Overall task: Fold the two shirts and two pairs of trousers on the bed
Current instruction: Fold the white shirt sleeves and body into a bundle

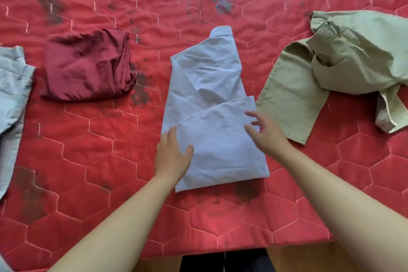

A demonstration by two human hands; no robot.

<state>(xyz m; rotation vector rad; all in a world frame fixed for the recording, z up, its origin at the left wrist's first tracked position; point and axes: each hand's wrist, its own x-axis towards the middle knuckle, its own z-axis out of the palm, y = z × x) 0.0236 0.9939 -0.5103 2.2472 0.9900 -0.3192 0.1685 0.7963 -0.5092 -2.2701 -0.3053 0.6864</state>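
Fingers straight, the left hand point(172, 154) lies flat on the left edge of the pale blue cotton shirt point(212, 86), gripping nothing. The right hand point(266, 133) is spread wide over the shirt's right edge, fingers loose and apart, also holding nothing; whether it touches the cloth cannot be told. The shirt lies in the middle of the red quilted bedcover with hexagon stitching point(331, 172), sides folded in, hem turned up over the lower half, collar pointing away. Its right edge lies just beside a leg of the crumpled olive-green trousers point(344, 59). Bare cover shows to the left, up to the folded maroon garment point(88, 66). A pale grey-blue garment point(11, 95) runs off the left border. Bare quilt also lies between the shirt's near fold and the bed's near edge.
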